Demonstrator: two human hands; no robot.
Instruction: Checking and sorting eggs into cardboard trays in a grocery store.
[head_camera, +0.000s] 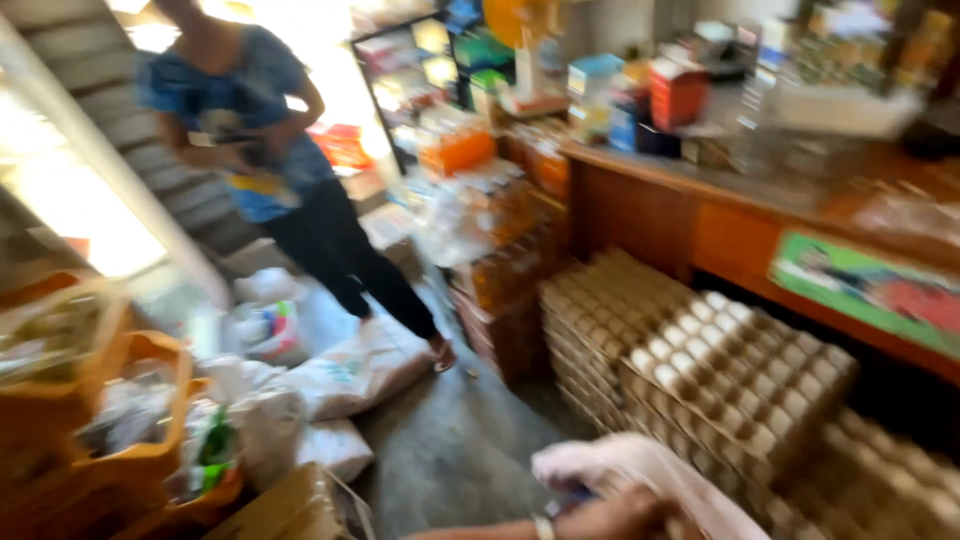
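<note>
One hand at the bottom edge grips a pale cloth, fingers closed on its lower end; which hand it is, I cannot tell. The cloth looks soft, light and limp, best bunched. Egg trays sit just beyond.

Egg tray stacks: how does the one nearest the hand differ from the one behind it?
The near egg tray stack is topped with pale eggs; the far egg tray stack shows empty brown cups. The near one sits closer to the hand, which holds a pale cloth. Both are stacked cardboard on the floor.
</note>
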